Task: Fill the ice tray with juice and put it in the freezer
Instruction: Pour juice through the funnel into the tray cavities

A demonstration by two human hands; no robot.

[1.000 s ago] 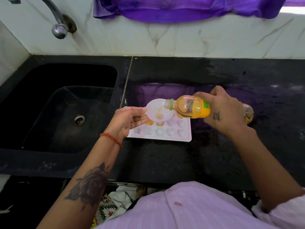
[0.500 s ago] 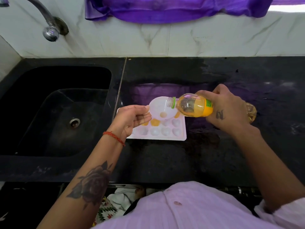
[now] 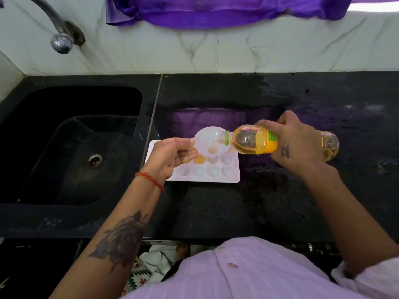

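I see the juice bottle [image 3: 254,141] lying almost flat in the air. My right hand [image 3: 295,143] is wrapped around its middle and holds it tight. The bottle has yellow juice inside, and part of it is filled only with air. It has a yellow label and a green ring at the neck, and the mouth is open. The mouth pokes into a small white funnel [image 3: 210,142]. My left hand [image 3: 172,154] pinches the funnel's edge with thumb and fingers, palm up. A little juice sits at the bottom of the funnel.

Under the funnel is the white ice tray [image 3: 194,169]. It lies flat on the black counter [image 3: 237,208], just beside the sink [image 3: 71,147]. Its little cups look like hearts. A few cups in the back row have yellow juice in them. The front row looks empty. My left hand and the funnel hide part of the tray, so I cannot tell how many cups are full.

The sink is black and has a round drain. A shiny tap [image 3: 58,33] hangs above it. A purple cloth [image 3: 216,11] hangs over the white wall.
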